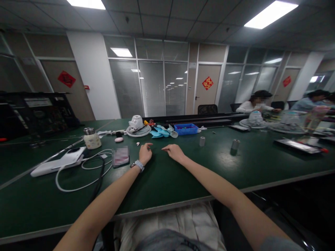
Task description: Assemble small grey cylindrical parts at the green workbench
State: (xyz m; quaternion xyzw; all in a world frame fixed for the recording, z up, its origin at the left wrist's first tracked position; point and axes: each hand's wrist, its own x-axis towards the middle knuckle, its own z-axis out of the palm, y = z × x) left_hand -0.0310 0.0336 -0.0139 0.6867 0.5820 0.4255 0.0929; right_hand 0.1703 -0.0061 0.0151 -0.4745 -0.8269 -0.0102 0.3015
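My left hand (145,153), with a watch (138,165) on its wrist, hovers over or rests on the green table (167,188). Its index finger stretches to the right and nothing shows in it. Facing it across a small gap, my right hand (175,152) points its index finger left, the other fingers partly hidden below; I see nothing held. Beyond both hands lie light-blue fan blades (160,131) and a blue bin (186,129) of small parts. A small pink piece (138,143) and a phone-like flat object (120,156) are left of my left hand.
Left are a cream bottle (92,138), a white power bank-like box (59,162) and looping cables (70,190). A white fan body (136,124) stands at the back. Two metal cylinders (202,141) are to the right. Beyond them sit a tablet (298,145) and other people (255,106).
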